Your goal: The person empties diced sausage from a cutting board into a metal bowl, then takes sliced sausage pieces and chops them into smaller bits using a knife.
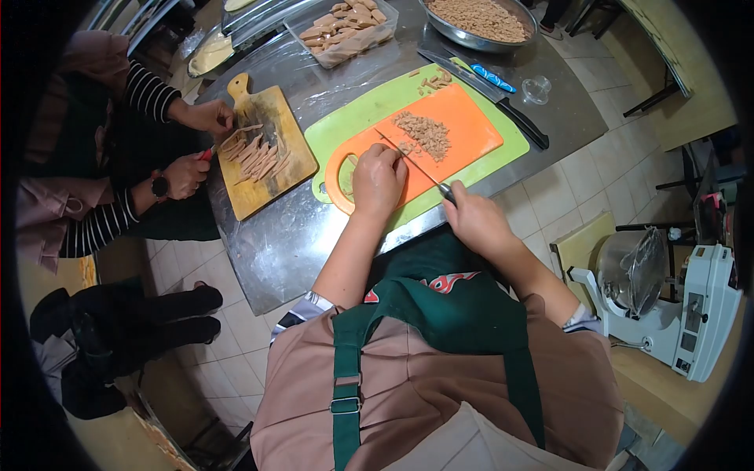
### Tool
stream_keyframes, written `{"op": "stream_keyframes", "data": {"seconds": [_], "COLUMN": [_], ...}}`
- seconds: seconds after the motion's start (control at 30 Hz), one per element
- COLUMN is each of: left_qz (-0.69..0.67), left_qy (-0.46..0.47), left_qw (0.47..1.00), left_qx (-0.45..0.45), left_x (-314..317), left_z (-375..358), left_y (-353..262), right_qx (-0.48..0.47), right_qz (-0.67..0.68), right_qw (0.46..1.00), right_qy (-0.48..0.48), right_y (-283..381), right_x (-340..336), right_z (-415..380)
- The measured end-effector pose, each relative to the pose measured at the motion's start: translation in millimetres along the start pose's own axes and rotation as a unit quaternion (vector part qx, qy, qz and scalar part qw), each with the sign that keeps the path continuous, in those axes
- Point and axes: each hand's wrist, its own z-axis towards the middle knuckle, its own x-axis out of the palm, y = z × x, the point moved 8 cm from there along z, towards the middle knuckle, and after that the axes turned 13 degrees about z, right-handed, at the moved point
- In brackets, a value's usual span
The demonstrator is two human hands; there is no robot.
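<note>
My right hand (pixel 475 220) grips the dark handle of a kitchen knife (pixel 428 174), its blade lying across an orange cutting board (pixel 475 129). Beside the blade, the curled fingers of my left hand (pixel 378 179) press down on the board; whatever they hold is hidden beneath them. A heap of small, chopped light-brown pieces (pixel 424 135) lies just beyond the blade. The orange board rests on a larger green cutting board (pixel 334 129), where several uncut brown sticks (pixel 434 80) sit at the far edge.
On the left, a co-worker's hands (pixel 188 174) work over brown strips on a wooden board (pixel 271 98). A plastic tub of brown pieces (pixel 385 35) and a metal bowl (pixel 518 43) stand at the back. Another black-handled knife (pixel 522 122) lies right of the boards. A mixer (pixel 699 314) stands far right.
</note>
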Motion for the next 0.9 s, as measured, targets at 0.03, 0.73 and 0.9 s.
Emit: {"op": "stream_keyframes", "data": {"seconds": [0.03, 0.73, 0.9], "left_qz": [0.001, -0.019, 0.004], "left_qy": [-0.001, -0.033, -0.019], "left_qw": [1.0, 0.999, 1.0], "left_qx": [-0.001, -0.013, -0.001], "left_x": [-1, -6, -4], "left_z": [0, -3, -4], "left_y": [1, 5, 5], "right_qx": [0.001, -0.003, 0.01], "right_qz": [0.005, 0.015, 0.047], "right_qw": [1.0, 1.0, 0.999], "right_qy": [-0.004, 0.003, 0.009], "right_y": [-5, -4, -21], "right_x": [-3, -3, -16], "right_z": [-7, -16, -43]}}
